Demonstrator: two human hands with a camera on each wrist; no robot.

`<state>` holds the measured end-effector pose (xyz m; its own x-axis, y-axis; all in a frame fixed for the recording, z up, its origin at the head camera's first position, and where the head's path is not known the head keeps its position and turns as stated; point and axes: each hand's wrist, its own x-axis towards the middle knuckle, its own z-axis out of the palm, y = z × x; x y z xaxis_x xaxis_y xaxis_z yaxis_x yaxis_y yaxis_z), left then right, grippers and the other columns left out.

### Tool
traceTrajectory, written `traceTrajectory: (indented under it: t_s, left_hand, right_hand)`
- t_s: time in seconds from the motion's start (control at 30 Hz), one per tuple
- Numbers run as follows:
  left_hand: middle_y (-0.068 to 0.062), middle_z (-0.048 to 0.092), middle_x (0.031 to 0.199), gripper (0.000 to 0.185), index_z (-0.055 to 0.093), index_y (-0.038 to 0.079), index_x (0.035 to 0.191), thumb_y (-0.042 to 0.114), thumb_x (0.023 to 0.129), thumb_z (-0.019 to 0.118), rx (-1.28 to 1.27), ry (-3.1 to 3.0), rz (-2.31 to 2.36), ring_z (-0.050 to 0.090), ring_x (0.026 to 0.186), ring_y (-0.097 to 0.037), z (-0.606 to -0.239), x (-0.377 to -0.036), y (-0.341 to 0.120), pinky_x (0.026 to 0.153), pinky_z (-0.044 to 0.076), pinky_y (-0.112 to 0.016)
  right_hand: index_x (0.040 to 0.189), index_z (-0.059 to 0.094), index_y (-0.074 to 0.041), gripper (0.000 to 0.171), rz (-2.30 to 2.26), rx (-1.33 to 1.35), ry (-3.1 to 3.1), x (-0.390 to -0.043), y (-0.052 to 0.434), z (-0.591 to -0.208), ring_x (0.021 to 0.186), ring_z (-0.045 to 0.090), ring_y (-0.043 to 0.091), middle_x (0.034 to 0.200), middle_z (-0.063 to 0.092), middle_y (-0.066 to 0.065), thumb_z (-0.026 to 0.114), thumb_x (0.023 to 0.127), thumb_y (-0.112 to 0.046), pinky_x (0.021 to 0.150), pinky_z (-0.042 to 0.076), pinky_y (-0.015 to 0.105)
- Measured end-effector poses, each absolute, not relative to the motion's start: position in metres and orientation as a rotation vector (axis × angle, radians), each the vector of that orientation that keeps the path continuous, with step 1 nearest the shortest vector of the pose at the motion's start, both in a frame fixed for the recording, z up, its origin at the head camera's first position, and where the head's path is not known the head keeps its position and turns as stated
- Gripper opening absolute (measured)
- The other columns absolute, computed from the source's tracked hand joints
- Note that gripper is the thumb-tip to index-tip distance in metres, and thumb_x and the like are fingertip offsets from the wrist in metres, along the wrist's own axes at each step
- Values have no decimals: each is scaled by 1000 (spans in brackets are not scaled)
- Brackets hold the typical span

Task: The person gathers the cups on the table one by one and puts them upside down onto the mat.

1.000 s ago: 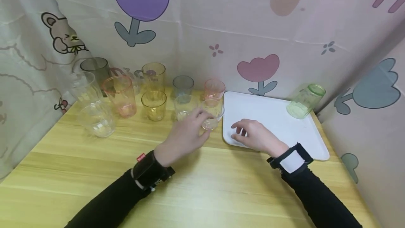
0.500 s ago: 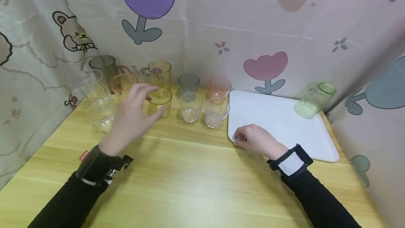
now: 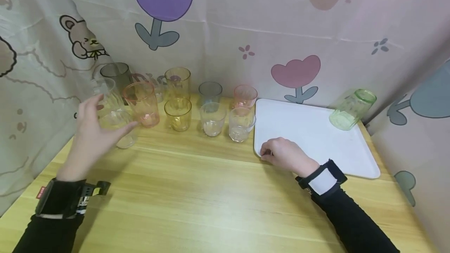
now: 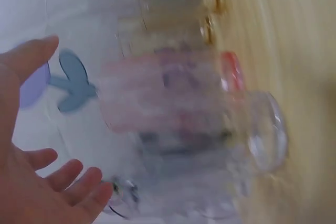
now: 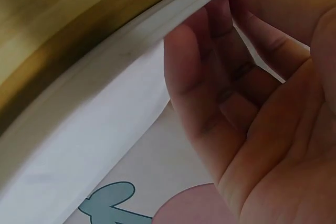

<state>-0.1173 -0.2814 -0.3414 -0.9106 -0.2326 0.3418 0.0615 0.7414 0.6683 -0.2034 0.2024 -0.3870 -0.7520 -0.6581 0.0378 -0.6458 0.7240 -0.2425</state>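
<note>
Left hand: my left hand (image 3: 92,130) was out at the far-left end of the cup row, fingers spread and straight, thumb up, palm cupped toward the clear cup (image 3: 119,128). Nothing was gripped yet; whether skin touched plastic I could not tell.
Clear cup: it stood upright on the table (image 3: 218,198), at the front left of the group, just beside the tall pink cup (image 3: 142,102) and in front of the tall clear cup (image 3: 105,97).
Wrist view: the left wrist camera was blurred, but it showed open fingers (image 4: 68,182) and the clear cup (image 4: 210,182) with the pink one (image 4: 168,98) crowded behind it.
Right hand: my right hand (image 3: 286,155) sat at the tray's (image 3: 316,136) near-left corner, fingers curled, thumb and fingertips pinching the rim; the right wrist view showed the fingers (image 5: 210,77) wrapped on that white edge (image 5: 131,66).
Grip advice: I judged the clean way was to close around the clear cup low and from the front, thumb on one side, fingers on the other, so knuckles stayed off the pink cup.
Risk: these cups looked light and thin; a sideways sweep could topple the neighbours, so I favoured a straight lift.
Tray: the green cup (image 3: 351,108) was tilted at the far corner.
</note>
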Motion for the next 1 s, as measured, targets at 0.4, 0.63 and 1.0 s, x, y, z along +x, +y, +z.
traceTrajectory:
  t_s: [0.4, 0.63, 1.0]
  left_hand:
    - [-32, 4, 167, 127, -23, 8, 161, 30, 91, 81, 309, -2579, -1384, 22, 144, -62, -382, -120, -318, 110, 33, -74]
    - [-38, 20, 161, 119, -13, 0, 161, 26, 92, 81, 361, -2571, -1457, 41, 131, -48, -396, -125, -321, 95, 51, -19]
    - [-34, 37, 153, 105, 9, -8, 159, 34, 94, 79, 377, -2630, -1370, 48, 117, -33, -407, -124, -319, 76, 41, -8]
  right_hand:
    - [87, 76, -16, 9, -344, -1043, 2864, -202, 200, -384, 73, 58, 8, 81, 69, -7, 80, 89, -7, 63, 54, 31]
    - [87, 76, -15, 9, -340, -1031, 2872, -201, 200, -384, 73, 58, 8, 80, 69, -7, 80, 89, -7, 64, 54, 32]
    - [88, 77, -15, 8, -347, -995, 2873, -202, 199, -386, 73, 59, 8, 81, 69, -7, 80, 90, -9, 64, 54, 32]
